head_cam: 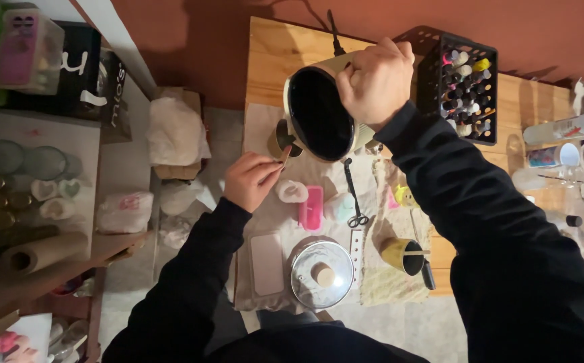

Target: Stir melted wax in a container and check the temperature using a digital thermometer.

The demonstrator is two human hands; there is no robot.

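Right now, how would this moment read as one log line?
right hand: tilts cream pot | left hand: holds wooden stick at small cup | pink mould below

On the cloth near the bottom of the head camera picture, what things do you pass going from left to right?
Pale pink rectangular mould → round glass lid → metal ruler → yellow cup with a stick in it.

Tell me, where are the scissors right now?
The scissors lie on the cloth mid-table, just below the tilted pot, between the pink mould and a yellow figure.
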